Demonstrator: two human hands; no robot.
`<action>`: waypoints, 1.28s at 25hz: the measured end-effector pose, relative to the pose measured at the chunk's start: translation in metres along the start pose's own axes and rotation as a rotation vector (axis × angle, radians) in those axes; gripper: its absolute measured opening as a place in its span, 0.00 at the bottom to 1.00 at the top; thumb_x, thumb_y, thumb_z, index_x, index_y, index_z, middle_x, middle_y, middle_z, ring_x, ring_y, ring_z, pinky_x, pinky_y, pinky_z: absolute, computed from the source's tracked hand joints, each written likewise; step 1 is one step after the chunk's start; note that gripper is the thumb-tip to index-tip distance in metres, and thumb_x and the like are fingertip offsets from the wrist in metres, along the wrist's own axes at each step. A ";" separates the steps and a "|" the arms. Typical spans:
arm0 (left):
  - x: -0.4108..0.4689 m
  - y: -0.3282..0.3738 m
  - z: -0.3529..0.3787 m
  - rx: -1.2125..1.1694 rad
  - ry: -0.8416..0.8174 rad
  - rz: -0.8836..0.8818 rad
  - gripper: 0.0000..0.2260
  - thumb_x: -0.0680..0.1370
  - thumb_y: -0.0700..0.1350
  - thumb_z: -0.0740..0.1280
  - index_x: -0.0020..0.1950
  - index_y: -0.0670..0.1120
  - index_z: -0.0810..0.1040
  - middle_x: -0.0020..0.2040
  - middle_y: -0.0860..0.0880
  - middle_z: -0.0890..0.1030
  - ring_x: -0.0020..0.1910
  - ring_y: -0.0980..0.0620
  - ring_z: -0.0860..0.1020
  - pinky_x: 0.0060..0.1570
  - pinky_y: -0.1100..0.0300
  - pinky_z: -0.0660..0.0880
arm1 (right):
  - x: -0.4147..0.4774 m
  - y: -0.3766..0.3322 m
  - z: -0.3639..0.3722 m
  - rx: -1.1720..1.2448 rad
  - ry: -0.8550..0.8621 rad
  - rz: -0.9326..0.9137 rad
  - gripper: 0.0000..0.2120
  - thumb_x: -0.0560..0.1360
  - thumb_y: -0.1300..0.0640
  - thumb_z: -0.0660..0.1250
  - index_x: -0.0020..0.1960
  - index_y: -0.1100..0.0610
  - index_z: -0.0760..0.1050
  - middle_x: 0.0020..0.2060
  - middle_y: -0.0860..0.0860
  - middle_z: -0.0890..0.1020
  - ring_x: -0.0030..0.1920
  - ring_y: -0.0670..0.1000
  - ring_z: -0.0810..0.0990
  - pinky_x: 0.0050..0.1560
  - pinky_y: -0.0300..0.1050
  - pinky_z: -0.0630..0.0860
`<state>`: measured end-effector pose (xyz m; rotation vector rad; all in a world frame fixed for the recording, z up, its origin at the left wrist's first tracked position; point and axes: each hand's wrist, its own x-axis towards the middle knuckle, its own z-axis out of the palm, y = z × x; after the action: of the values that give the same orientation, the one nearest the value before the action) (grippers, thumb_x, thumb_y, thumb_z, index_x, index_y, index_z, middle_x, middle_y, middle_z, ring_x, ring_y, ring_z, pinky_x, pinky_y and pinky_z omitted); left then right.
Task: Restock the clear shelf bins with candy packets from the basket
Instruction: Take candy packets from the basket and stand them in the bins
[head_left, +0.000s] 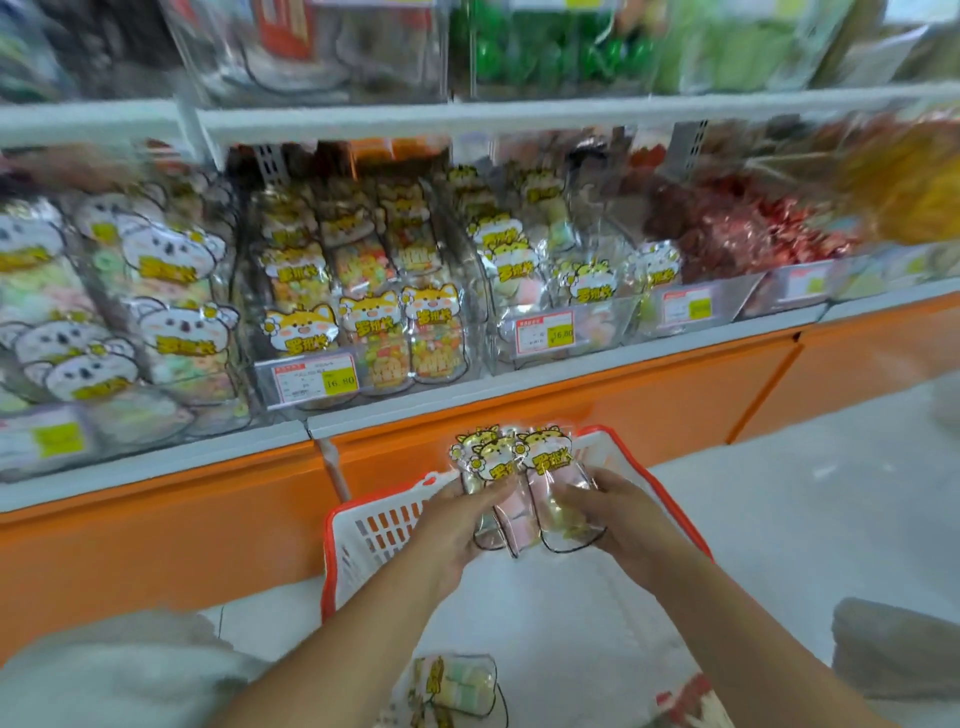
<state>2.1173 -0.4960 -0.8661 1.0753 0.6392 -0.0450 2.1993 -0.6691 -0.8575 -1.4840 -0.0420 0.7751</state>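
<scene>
Three or so candy packets, fanned upright, are being held over the basket in the head view, the only one supplied. The left hand is gripping the bundle from its left side, fingers curled across the lower halves; the right hand is pinching the right-most packet, thumb lying on its face. The bundle is hanging well below the shelf, so this batch is not yet placed. The centre bin, behind a price tag, is looking nearly full of cat-faced packets. The right-hand bin, holding pastel packets like those in hand, is sitting looser and probably awaiting them. Further packets are lying at the lower edge; whether inside the basket cannot be told. Restocking is judged well advanced but unfinished.
</scene>
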 end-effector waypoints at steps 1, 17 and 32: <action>-0.005 0.014 0.006 0.007 -0.029 0.015 0.23 0.67 0.47 0.78 0.60 0.49 0.77 0.50 0.51 0.85 0.51 0.51 0.81 0.56 0.50 0.77 | -0.005 -0.014 0.001 0.007 -0.011 -0.037 0.14 0.71 0.59 0.73 0.56 0.58 0.80 0.46 0.54 0.85 0.44 0.52 0.83 0.42 0.43 0.76; 0.016 0.155 0.051 0.036 0.111 0.354 0.48 0.60 0.61 0.80 0.75 0.49 0.64 0.63 0.46 0.79 0.56 0.45 0.77 0.51 0.52 0.74 | 0.042 -0.173 0.002 -0.047 0.181 -0.299 0.25 0.70 0.57 0.76 0.64 0.53 0.72 0.51 0.52 0.80 0.40 0.49 0.79 0.44 0.46 0.74; 0.054 0.199 0.021 0.035 0.118 0.415 0.41 0.55 0.64 0.80 0.66 0.54 0.74 0.57 0.53 0.83 0.57 0.48 0.80 0.49 0.50 0.78 | 0.191 -0.289 0.019 -0.762 0.443 -0.491 0.24 0.79 0.48 0.65 0.71 0.56 0.66 0.51 0.55 0.76 0.42 0.56 0.78 0.34 0.42 0.76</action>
<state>2.2377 -0.4011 -0.7268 1.2329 0.5112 0.3697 2.4619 -0.5302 -0.6779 -2.2181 -0.3861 -0.0070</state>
